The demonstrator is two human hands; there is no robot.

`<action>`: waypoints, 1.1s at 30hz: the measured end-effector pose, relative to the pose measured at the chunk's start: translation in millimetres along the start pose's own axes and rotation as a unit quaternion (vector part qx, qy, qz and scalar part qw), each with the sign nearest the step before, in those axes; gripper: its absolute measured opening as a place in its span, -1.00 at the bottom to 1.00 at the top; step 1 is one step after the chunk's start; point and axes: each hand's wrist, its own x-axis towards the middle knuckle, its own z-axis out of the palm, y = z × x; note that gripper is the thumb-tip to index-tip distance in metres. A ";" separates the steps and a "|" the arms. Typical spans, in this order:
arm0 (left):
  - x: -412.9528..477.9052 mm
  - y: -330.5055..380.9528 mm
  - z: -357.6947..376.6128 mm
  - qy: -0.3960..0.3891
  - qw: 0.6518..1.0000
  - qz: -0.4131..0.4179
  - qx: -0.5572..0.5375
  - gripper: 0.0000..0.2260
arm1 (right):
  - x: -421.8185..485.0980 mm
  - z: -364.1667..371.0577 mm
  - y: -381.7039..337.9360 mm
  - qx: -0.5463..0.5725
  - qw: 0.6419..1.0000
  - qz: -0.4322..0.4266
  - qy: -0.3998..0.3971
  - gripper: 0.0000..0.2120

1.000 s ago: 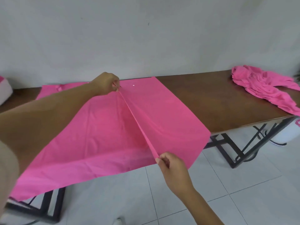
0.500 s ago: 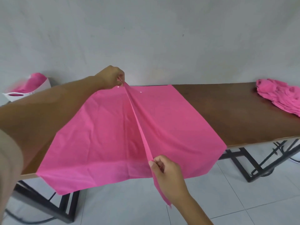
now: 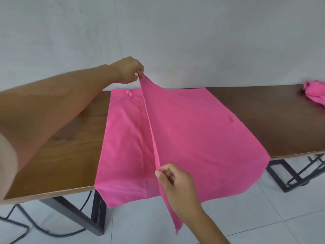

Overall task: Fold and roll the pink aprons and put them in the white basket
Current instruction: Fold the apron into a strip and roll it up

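— Where is the apron?
— The pink apron point(image 3: 184, 131) lies on the brown table point(image 3: 61, 155). My left hand point(image 3: 127, 70) and right hand point(image 3: 175, 184) pinch its raised fold.
— Anything nearby?
— A pink pile point(image 3: 314, 92) far right.

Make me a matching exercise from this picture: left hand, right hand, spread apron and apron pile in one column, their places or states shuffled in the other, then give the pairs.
Things:
1. left hand
2. right hand
3. spread apron
4. apron pile

Places or states:
A. crumpled at the table's far right end
B. pinches the fold's near end, by the table's front edge
C. pinches the fold's far end, near the wall
D. lies across the table, overhanging the front edge

Pairs: 1-C, 2-B, 3-D, 4-A
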 end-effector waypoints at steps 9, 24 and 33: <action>-46.0 -60.9 2.2 -0.065 0.996 -0.053 0.037 -0.80 | 17.1 77.1 -40.7 -0.032 0.998 -0.026 -0.058 -0.85; -137.1 -109.8 98.3 -0.160 0.979 -0.119 0.044 -0.51 | 26.8 169.6 -7.4 -0.143 0.958 -0.005 -0.249 -0.70; -214.4 -79.0 140.8 -0.165 0.977 -0.116 -0.069 -0.35 | 43.3 146.1 11.2 -0.208 0.958 -0.023 -0.197 -0.75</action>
